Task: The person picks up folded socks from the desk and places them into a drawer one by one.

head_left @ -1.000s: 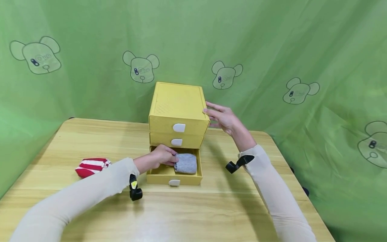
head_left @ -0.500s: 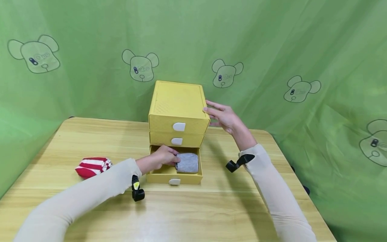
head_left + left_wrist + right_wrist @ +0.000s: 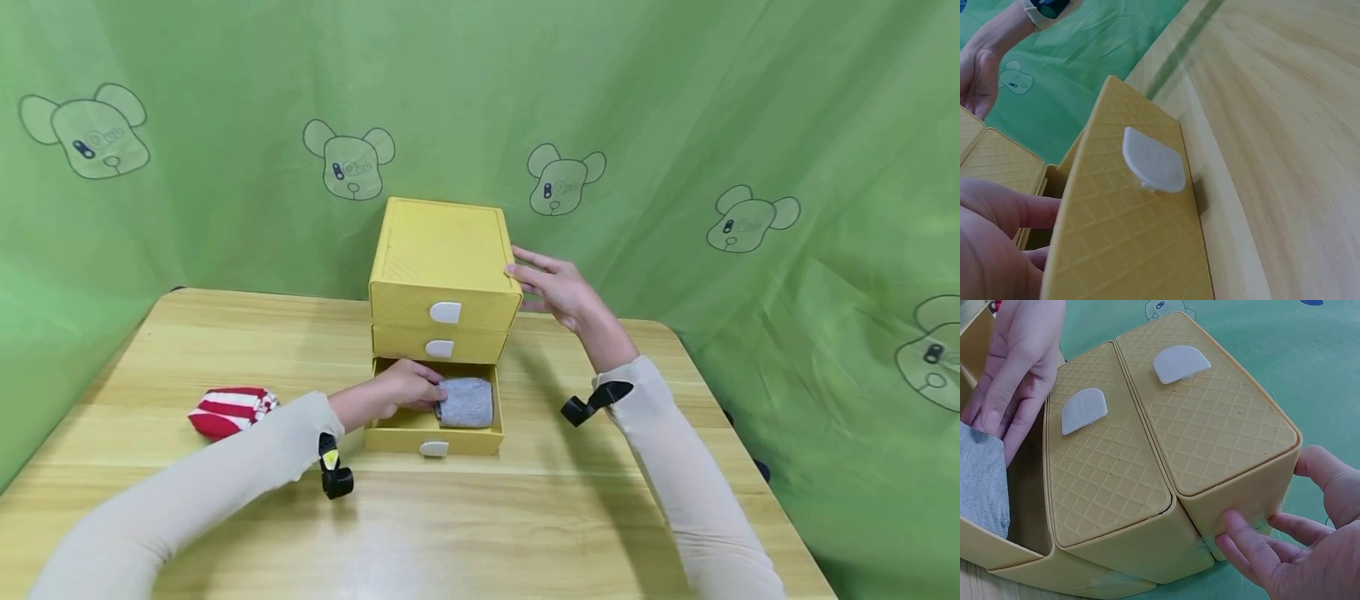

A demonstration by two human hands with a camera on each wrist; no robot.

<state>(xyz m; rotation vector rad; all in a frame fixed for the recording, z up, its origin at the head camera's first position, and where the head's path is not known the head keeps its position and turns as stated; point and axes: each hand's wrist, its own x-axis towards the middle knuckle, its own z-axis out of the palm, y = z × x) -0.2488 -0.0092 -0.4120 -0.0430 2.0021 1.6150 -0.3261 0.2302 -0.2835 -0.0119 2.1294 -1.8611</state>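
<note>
A yellow drawer unit (image 3: 446,250) with white pull tabs stands at the table's back, its bottom drawer (image 3: 408,440) pulled out. Inside that drawer, on the right, lies a folded grey cloth (image 3: 467,402); what kind of cloth it is I cannot tell. My left hand (image 3: 397,390) reaches into the drawer and pinches the cloth's left end, with thumb and fingertips at its edge in the right wrist view. At the unit's upper right side, my right hand (image 3: 558,290) rests with spread, fairly straight fingers touching the wall. The left wrist view shows the drawer front (image 3: 1141,206) close up.
A red and white striped cloth bundle (image 3: 231,411) lies on the wooden table (image 3: 480,533), left of the drawer unit and partly behind the left sleeve. Behind the table hangs a green curtain (image 3: 465,75) with bear-head prints.
The grey cloth and my left hand have shifted slightly right within the drawer. My right hand keeps its place on the unit's side.
</note>
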